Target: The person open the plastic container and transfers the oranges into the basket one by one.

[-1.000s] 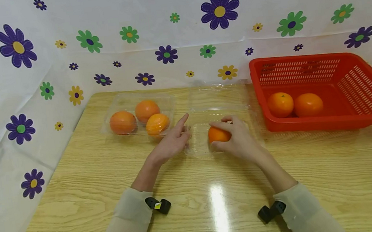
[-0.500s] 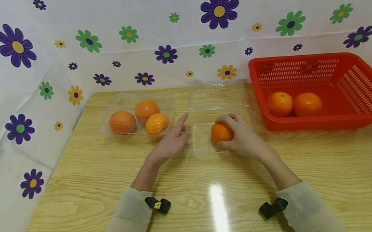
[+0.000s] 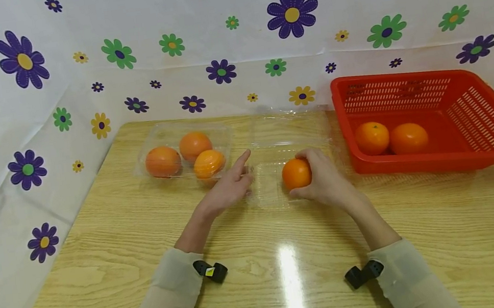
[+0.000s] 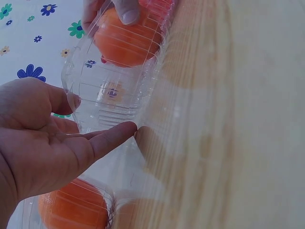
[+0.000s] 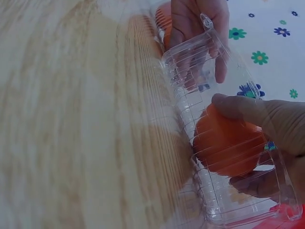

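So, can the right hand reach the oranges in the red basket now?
Probably not while the right hand grips another orange; once freed, the open-topped red basket should leave the way clear.

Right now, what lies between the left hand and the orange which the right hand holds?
Only a bare part of the open clear container lies there; the head view shows this.

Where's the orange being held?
In the head view, the orange is inside the open clear box, left of the red basket, held by the right hand.
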The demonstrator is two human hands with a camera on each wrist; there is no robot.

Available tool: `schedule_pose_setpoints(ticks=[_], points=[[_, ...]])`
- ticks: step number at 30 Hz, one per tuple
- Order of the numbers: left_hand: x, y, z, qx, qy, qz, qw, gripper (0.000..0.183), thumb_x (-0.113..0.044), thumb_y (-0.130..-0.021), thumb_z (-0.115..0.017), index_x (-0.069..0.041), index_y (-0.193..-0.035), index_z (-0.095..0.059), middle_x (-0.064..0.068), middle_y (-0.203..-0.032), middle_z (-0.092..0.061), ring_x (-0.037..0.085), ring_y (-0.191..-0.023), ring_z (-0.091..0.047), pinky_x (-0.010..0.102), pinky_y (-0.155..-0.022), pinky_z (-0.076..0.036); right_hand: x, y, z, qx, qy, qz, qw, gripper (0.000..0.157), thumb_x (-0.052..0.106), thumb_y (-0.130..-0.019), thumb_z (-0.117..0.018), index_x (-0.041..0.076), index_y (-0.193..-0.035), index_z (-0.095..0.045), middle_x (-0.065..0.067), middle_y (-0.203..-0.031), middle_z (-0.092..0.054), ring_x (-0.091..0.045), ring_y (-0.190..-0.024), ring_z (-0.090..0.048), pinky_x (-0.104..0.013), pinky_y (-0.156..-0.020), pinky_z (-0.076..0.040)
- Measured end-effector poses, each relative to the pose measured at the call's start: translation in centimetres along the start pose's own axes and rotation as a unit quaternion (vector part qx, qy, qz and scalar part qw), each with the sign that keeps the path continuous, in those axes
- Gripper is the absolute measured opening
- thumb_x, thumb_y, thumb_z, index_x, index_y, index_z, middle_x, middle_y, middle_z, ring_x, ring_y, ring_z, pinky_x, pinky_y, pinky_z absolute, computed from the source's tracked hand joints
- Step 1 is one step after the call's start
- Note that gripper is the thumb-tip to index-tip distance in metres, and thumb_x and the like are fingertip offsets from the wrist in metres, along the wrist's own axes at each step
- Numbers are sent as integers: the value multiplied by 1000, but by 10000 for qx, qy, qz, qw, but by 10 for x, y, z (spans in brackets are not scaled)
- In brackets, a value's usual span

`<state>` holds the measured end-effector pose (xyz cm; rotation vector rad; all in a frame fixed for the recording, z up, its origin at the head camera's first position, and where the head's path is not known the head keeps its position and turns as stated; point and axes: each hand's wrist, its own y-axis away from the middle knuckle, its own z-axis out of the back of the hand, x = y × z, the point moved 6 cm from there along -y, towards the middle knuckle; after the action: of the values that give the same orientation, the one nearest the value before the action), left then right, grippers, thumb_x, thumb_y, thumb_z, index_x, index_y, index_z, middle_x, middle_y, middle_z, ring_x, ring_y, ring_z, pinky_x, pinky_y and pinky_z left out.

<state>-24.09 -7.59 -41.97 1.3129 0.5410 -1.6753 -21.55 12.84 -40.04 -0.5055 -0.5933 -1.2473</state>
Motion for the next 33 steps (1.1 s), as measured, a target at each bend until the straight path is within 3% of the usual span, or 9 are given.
schedule_pose_setpoints(ticks=[7,14,24,33], points=[[1,-2,0,9,-28,-11,10000,65,-17,-106,-39,-19,-161,-4,26,-154,-32,29,-107,-53,36,-90,-46,1,2,-1,305,-57,41,9995,77,25,-77,-87,17,-144,-50,-19,-136,-42,-38,-116,-49,-56,-97,-45],[-1,-2,-1,-25,-114,-19,9999,65,-17,-106,-39,-20,-161,-5,26,-154,-32,30,-117,-49,41,-97,-42,1,4,-4,639,-17,212,9977,73,42,-86,-76,27,-150,-45,-16,-143,-40,-37,-120,-44,-53,-94,-46],[-2,-1,0,-23,-110,-57,9999,65,-17,-107,-38,-18,-161,-4,25,-153,-32,30,-111,-50,39,-92,-42,3,3,-6,554,30,404,9976,70,27,-83,-81,18,-145,-50,-18,-140,-44,-39,-116,-48,-54,-93,-47],[0,0,-1,-33,-120,-38,9999,64,-18,-107,-39,-18,-161,-4,26,-154,-31,31,-120,-46,40,-95,-42,4,3,-6,516,194,533,9971,69,22,-81,-83,19,-143,-53,-18,-143,-41,-41,-119,-48,-57,-96,-46]])
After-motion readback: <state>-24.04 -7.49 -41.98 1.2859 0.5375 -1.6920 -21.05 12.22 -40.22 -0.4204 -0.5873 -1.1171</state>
